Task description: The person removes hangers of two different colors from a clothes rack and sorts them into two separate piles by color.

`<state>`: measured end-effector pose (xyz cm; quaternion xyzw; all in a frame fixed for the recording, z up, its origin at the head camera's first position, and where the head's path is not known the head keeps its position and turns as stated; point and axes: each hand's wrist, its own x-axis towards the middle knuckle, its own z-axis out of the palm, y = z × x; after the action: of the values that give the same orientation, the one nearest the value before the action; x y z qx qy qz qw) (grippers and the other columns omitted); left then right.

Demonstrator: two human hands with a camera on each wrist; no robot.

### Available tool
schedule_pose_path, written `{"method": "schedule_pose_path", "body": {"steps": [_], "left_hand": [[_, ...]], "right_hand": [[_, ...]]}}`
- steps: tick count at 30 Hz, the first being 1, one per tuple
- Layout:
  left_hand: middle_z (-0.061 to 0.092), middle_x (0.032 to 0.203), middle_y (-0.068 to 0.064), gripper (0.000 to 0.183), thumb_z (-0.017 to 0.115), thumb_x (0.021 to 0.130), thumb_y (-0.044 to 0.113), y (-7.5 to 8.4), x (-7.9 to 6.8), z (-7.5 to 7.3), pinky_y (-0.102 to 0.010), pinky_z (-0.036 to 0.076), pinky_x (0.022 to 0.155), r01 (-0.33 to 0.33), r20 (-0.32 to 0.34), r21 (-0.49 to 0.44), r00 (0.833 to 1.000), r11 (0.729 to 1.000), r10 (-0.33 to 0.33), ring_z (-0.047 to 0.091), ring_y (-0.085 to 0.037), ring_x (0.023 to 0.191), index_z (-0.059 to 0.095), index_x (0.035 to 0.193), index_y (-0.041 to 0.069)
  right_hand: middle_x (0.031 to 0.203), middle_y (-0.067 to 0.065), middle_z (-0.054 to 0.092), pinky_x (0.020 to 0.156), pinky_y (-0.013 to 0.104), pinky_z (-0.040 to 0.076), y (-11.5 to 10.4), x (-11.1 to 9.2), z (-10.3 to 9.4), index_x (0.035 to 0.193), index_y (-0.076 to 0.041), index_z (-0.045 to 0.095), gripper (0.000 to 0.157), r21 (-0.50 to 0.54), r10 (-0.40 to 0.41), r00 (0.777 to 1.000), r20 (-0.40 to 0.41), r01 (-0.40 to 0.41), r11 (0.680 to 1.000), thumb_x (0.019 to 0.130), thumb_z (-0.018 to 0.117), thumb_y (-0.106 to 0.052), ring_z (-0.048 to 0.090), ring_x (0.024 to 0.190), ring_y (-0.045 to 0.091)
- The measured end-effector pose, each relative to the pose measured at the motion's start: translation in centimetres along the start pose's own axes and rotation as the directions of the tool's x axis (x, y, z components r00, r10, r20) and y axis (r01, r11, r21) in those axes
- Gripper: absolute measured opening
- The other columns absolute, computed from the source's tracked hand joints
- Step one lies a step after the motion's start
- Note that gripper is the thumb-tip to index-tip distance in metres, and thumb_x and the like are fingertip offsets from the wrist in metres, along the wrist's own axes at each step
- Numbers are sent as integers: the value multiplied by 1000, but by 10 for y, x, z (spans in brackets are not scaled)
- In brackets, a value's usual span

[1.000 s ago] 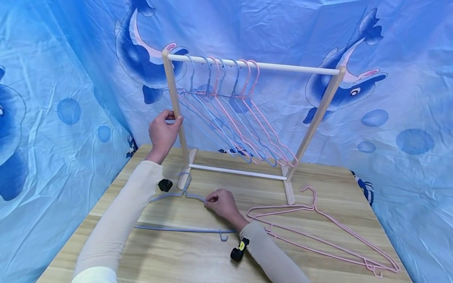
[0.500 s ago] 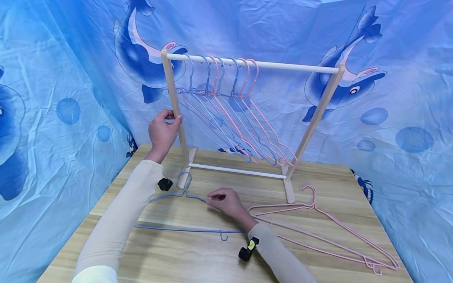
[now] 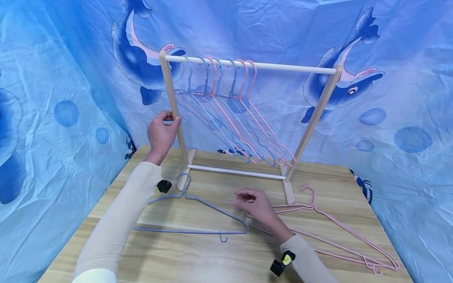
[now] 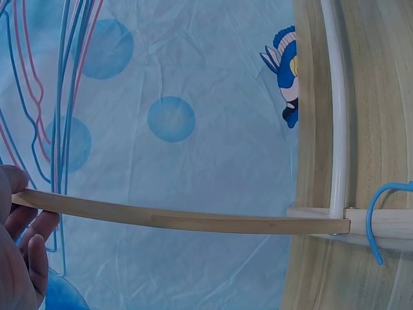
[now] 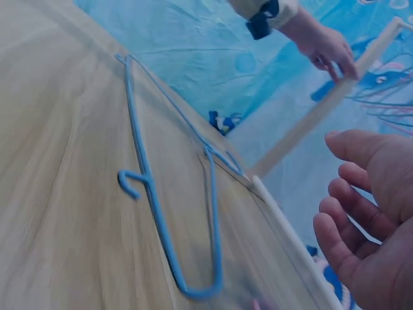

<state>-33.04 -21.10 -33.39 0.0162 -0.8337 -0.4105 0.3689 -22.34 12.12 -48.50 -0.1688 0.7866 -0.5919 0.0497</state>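
My left hand grips the left wooden post of a small clothes rack, thumb in front and fingers behind it. The left wrist view shows those fingers around the wood. My right hand hovers over the table with nothing in it, fingers loosely bent. Left of it a blue clothes hanger lies flat, its hook by the rack's left foot; my left forearm covers its left end. Pink hangers lie on the right, partly behind my right hand and wrist.
Several blue and pink hangers hang from the rack's white top rail, bunched toward its left half. A white lower bar joins the feet. Behind the wooden table hangs a blue dolphin-print curtain.
My right hand has let go of the blue hanger's shoulder and moved right, over the pink hangers. The blue hanger stays in place, and my left hand keeps its grip on the post.
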Motion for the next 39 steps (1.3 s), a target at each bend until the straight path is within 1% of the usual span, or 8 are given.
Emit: {"method": "schedule_pose_path", "body": {"steps": [3, 8, 17, 20, 25, 29, 34, 39], "left_hand": [[76, 103, -14, 29, 71, 97, 31, -2, 0, 0, -47, 56, 73, 0, -2, 2, 1000, 1000, 0, 73, -31, 87, 74, 111, 5], [76, 103, -14, 29, 71, 98, 32, -4, 1, -1, -47, 57, 73, 0, -3, 8, 1000, 1000, 0, 73, -31, 87, 73, 110, 5], [77, 102, -14, 29, 72, 97, 31, -3, 2, 0, -46, 55, 71, -14, -13, 7, 1000, 1000, 14, 73, -31, 86, 74, 110, 6], [77, 102, -14, 29, 71, 97, 32, -3, 2, 0, -46, 55, 71, -12, -12, 8, 1000, 1000, 12, 73, -31, 86, 74, 110, 6], [76, 103, -14, 29, 72, 97, 32, -3, 2, 1, -47, 57, 72, 1, -8, 13, 1000, 1000, -1, 73, -31, 87, 74, 110, 6], [76, 103, -14, 30, 70, 98, 33, -4, 2, 2, -46, 57, 73, 4, -3, 21, 1000, 1000, -3, 73, -30, 86, 73, 110, 6], [76, 103, -14, 29, 71, 97, 33, -5, 2, 3, -46, 57, 72, 2, -3, 21, 1000, 1000, -2, 73, -30, 85, 73, 110, 6], [76, 103, -14, 28, 71, 97, 31, -5, 2, 4, -46, 57, 71, 4, -5, 17, 1000, 1000, -4, 74, -30, 85, 73, 110, 6]], "right_hand": [[103, 10, 75, 79, 25, 56, -2, -13, -18, 116, -6, 76, 29, -17, 15, 1000, -27, -15, 1000, 89, 81, -15, 69, 91, 13], [103, 11, 74, 81, 24, 55, -4, -30, -49, 118, -1, 73, 30, -31, 12, 997, -72, -14, 999, 90, 79, -12, 68, 90, 12], [112, 25, 71, 81, 21, 54, -16, -45, -97, 126, 5, 66, 35, -23, -5, 984, -179, 1, 1000, 94, 73, -8, 67, 94, 7], [114, 21, 71, 83, 20, 53, -23, -45, -109, 129, 5, 64, 37, -43, -15, 978, -210, 6, 999, 96, 72, -11, 66, 97, 6], [119, 16, 68, 83, 25, 57, -35, -44, -127, 135, 5, 60, 43, -74, 0, 974, -228, -18, 997, 100, 68, -19, 64, 99, 5], [115, 0, 68, 81, 24, 58, -49, -40, -141, 137, 6, 57, 46, -55, 6, 970, -243, -20, 998, 102, 65, -23, 64, 97, 4], [114, -12, 67, 82, 20, 56, -70, -26, -158, 140, 7, 54, 52, -85, -35, 970, -242, 15, 996, 105, 59, -31, 64, 99, 4], [118, -11, 67, 84, 17, 55, -96, -7, -167, 142, 7, 53, 56, -104, -62, 969, -238, 39, 994, 106, 56, -36, 63, 107, 3]]}}
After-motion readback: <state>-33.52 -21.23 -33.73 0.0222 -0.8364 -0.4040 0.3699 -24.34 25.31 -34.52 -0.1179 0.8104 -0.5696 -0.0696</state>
